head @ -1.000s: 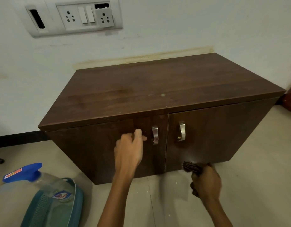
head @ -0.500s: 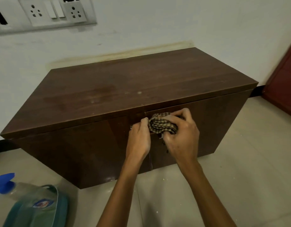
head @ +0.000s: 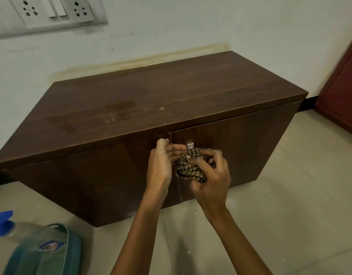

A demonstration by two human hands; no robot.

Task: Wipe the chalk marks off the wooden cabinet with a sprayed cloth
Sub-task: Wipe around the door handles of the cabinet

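Observation:
A dark wooden cabinet (head: 131,100) with two doors stands on the floor against the wall. Faint pale smudges (head: 111,119) show on its top. My right hand (head: 210,175) grips a bunched checked cloth (head: 189,167) in front of the door seam, just below the right door's metal handle (head: 190,144). My left hand (head: 163,163) is beside it, fingers reaching across to the cloth's upper edge and covering the left door's handle.
A clear spray bottle with a blue trigger (head: 4,221) lies at the bottom left on a green bag (head: 42,255). A red-brown door (head: 341,92) stands at the right. Wall sockets (head: 52,10) sit above. Pale crumbs dot the floor tiles (head: 270,215).
My right hand rose from the cabinet's bottom edge with the cloth up to the handles. My left hand closed in beside it. The view shifted so the cabinet sits more to the right.

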